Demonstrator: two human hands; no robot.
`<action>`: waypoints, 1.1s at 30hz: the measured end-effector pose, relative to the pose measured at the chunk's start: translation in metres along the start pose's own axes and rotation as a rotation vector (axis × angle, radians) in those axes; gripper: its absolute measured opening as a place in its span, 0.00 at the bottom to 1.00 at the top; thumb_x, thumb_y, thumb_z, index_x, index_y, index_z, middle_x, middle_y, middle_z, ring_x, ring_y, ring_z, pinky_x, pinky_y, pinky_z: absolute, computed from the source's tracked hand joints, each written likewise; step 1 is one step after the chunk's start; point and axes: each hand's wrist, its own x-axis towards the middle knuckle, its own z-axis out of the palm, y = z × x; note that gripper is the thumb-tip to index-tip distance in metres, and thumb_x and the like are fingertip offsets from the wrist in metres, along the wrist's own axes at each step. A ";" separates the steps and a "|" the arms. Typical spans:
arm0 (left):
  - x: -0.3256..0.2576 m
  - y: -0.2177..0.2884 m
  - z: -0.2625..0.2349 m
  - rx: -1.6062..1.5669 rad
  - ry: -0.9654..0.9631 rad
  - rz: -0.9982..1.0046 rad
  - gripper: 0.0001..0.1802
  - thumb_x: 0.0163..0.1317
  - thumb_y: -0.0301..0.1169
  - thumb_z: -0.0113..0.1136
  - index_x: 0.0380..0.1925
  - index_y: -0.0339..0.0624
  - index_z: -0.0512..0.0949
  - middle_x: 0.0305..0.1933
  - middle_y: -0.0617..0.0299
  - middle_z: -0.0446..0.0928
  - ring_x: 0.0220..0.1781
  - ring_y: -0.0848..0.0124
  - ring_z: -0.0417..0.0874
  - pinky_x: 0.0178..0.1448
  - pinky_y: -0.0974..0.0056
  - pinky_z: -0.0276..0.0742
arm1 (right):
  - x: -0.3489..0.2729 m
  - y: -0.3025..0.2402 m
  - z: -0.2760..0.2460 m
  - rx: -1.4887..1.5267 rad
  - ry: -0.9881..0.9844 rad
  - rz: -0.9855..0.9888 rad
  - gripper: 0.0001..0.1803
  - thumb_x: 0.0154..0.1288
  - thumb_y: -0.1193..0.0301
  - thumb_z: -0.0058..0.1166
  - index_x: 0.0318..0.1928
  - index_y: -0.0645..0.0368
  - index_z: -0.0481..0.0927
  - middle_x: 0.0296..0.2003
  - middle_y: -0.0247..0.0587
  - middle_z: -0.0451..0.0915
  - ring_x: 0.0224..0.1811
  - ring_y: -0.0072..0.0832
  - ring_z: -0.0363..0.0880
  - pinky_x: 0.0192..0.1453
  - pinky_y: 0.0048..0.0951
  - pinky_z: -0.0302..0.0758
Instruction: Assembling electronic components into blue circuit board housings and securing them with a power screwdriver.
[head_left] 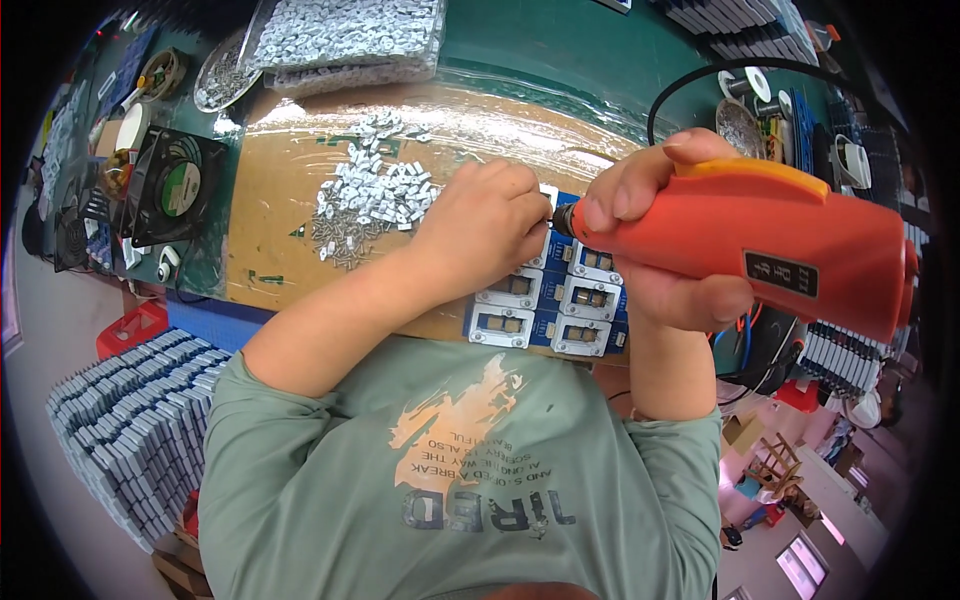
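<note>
My right hand (640,185) is wrapped round a red electric screwdriver (690,220) with an orange lever on top. The driver lies nearly level, its dark tip pointing left. Right at that tip is my left hand (485,225), its fingers bent and pinched together. What they hold is hidden. Beneath both hands lies a panel of blue circuit boards (548,300) carrying white frames (502,326) with windows in them. Left of my left hand are a heap of small white plastic pieces (385,190) and a scatter of loose screws (340,240).
A clear bag of white pieces (345,40) sits at the back, beside a dish of screws (222,78). A black fan (175,187) stands at the left. Stacked parts (140,420) fill the lower left. At the right a black cable (740,65) arches near wire spools (757,85).
</note>
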 end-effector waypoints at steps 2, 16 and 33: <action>0.000 -0.001 0.000 0.011 -0.020 0.002 0.07 0.49 0.32 0.64 0.26 0.42 0.79 0.32 0.60 0.72 0.42 0.60 0.76 0.45 0.56 0.69 | 0.000 -0.001 -0.001 0.077 -0.092 -0.108 0.54 0.50 0.31 0.59 0.61 0.65 0.63 0.37 0.43 0.76 0.34 0.32 0.77 0.40 0.33 0.78; 0.000 -0.003 0.000 -0.006 -0.016 0.000 0.06 0.49 0.31 0.64 0.25 0.43 0.78 0.30 0.61 0.72 0.40 0.60 0.76 0.44 0.56 0.69 | 0.003 -0.012 0.012 -0.209 0.074 0.094 0.51 0.51 0.34 0.62 0.59 0.65 0.64 0.34 0.42 0.76 0.33 0.32 0.78 0.38 0.30 0.78; -0.001 0.004 -0.005 0.011 -0.074 -0.088 0.07 0.47 0.33 0.66 0.23 0.45 0.78 0.31 0.61 0.73 0.44 0.62 0.76 0.49 0.57 0.68 | 0.002 0.003 0.022 0.097 0.039 0.057 0.46 0.40 0.48 0.78 0.54 0.64 0.72 0.34 0.35 0.79 0.37 0.24 0.79 0.41 0.26 0.77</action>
